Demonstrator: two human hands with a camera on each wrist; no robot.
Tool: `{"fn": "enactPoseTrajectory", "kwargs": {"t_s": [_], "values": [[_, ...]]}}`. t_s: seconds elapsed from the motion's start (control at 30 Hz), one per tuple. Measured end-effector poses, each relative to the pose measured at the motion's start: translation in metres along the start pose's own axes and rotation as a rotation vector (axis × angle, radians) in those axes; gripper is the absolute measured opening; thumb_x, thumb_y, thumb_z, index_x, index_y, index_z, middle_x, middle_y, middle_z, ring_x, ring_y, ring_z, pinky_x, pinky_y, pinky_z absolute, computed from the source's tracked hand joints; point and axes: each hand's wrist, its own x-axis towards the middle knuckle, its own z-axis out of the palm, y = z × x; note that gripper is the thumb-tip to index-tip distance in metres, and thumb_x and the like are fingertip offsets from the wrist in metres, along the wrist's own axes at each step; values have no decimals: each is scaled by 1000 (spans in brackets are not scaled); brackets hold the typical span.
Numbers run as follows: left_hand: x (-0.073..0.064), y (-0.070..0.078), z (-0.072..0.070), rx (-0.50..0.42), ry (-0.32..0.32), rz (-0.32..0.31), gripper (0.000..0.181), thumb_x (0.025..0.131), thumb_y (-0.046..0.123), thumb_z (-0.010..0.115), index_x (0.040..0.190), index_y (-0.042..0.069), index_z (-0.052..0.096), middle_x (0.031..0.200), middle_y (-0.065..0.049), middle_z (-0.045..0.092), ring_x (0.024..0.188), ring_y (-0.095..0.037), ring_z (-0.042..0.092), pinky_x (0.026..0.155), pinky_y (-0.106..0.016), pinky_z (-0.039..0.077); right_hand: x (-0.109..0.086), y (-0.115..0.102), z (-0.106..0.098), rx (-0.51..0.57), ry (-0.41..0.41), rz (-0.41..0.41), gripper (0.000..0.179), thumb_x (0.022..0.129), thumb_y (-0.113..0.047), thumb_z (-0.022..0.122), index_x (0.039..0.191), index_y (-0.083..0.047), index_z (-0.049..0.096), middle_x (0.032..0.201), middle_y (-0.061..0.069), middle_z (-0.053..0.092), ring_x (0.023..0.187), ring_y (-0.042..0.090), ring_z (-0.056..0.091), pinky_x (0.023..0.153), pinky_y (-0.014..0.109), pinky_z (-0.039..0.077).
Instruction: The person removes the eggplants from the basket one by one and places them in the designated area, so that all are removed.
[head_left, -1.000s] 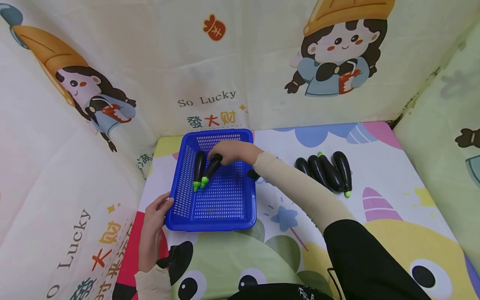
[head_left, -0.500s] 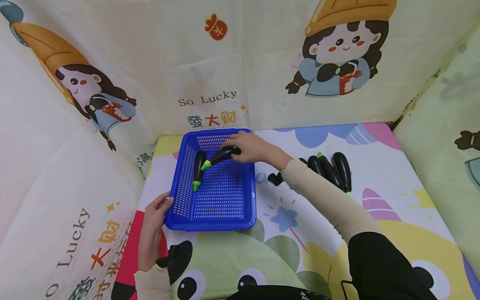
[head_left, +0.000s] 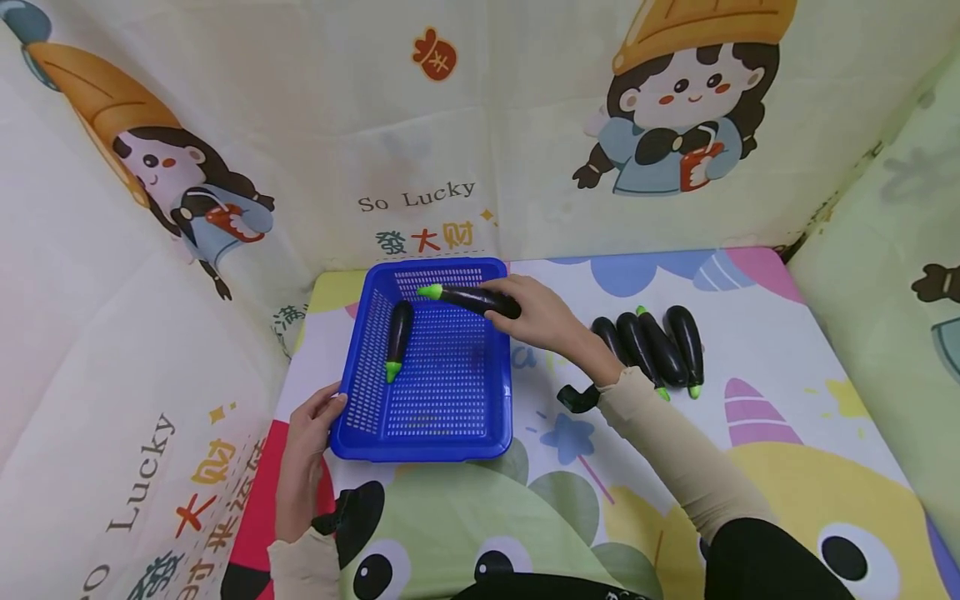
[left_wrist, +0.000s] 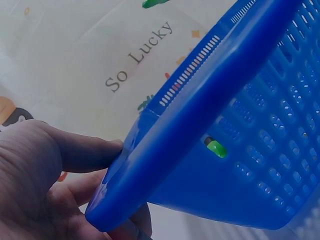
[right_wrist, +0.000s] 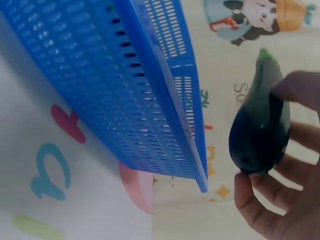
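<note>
My right hand (head_left: pixel 542 312) grips a dark eggplant (head_left: pixel 480 300) by its thick end, above the right side of a blue plastic basket (head_left: pixel 498 417). Its green stem end points left over the basket. In the right wrist view the same eggplant (right_wrist: pixel 260 120) is between thumb and fingers, clear of the basket rim. A second eggplant (head_left: pixel 400 337) lies inside the basket on the left, stem end toward me. With thumb and fingers, my left hand (head_left: pixel 303 454) pinches the basket's near left rim; the left wrist view shows the thumb (left_wrist: pixel 92 152) on top of that rim.
Several eggplants (head_left: pixel 660 354) lie side by side on the table to the right of the basket. A printed cartoon cloth (head_left: pixel 540 517) covers the table. Patterned fabric walls (head_left: pixel 525 125) stand behind and on both sides.
My right hand has lifted one eggplant off the basket floor and carried it right. The eggplant has swung from pointing toward me to pointing left. My left hand stays on the rim.
</note>
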Motion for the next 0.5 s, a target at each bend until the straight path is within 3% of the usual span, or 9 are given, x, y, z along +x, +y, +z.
{"fn": "enactPoseTrajectory", "kwargs": {"t_s": [0.3, 0.5], "values": [[1, 1, 0, 3, -6, 17, 54, 107, 37, 57, 156, 15, 49, 96, 15, 64, 91, -7, 64, 80, -17, 52, -28, 12, 4, 105, 244, 171, 49, 99, -36, 69, 143, -16, 62, 123, 11, 68, 98, 27, 62, 77, 40, 53], [2, -1, -1, -7, -9, 17, 54, 107, 37, 57, 156, 16, 49, 97, 15, 65, 91, -7, 65, 81, -17, 53, -51, 30, 2, 164, 385, 283, 48, 97, -36, 72, 140, -16, 65, 120, 12, 70, 101, 29, 63, 71, 37, 48]]}}
